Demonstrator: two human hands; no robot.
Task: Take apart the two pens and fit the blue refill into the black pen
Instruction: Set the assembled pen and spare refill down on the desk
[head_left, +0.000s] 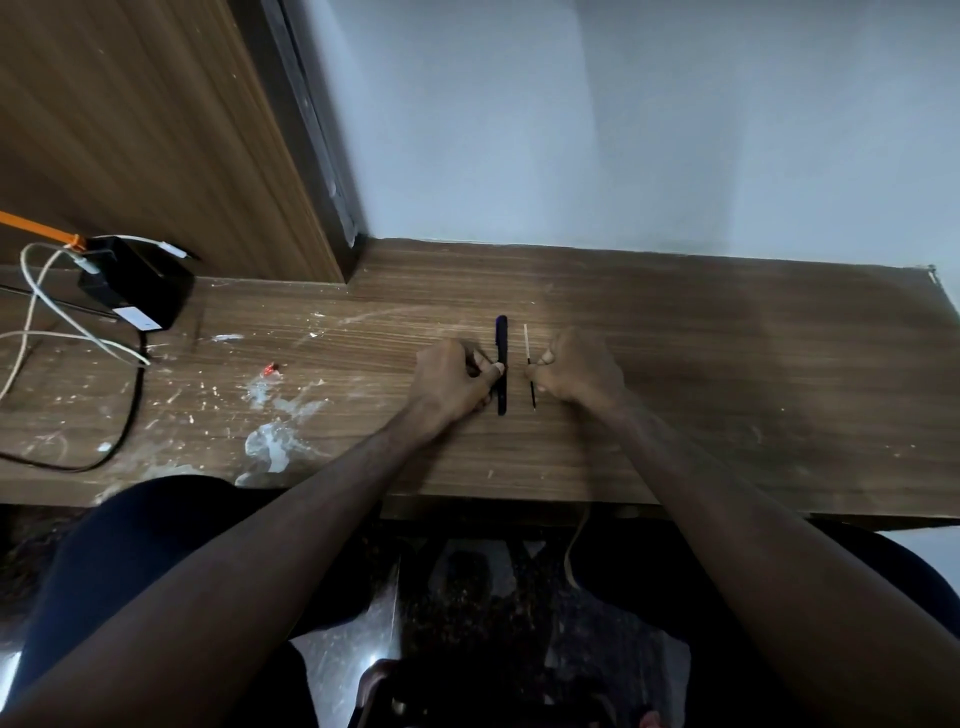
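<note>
A dark pen (502, 343) lies lengthwise on the wooden desk (675, 364), its far end bluish. My left hand (457, 379) pinches it at the middle with thumb and fingers. Just to the right lies a thin refill (529, 358), white at the far end and dark towards me. My right hand (582, 369) has its fingertips closed on the middle of the refill. Pen and refill run parallel, a small gap between them. I cannot tell the ink colour of the refill.
A black box (135, 283) with white cables (57, 322) and a black cable sits at the desk's far left. White paint stains (275, 431) and a small red scrap (270, 369) mark the left half. A wooden panel stands at the back left, a wall behind.
</note>
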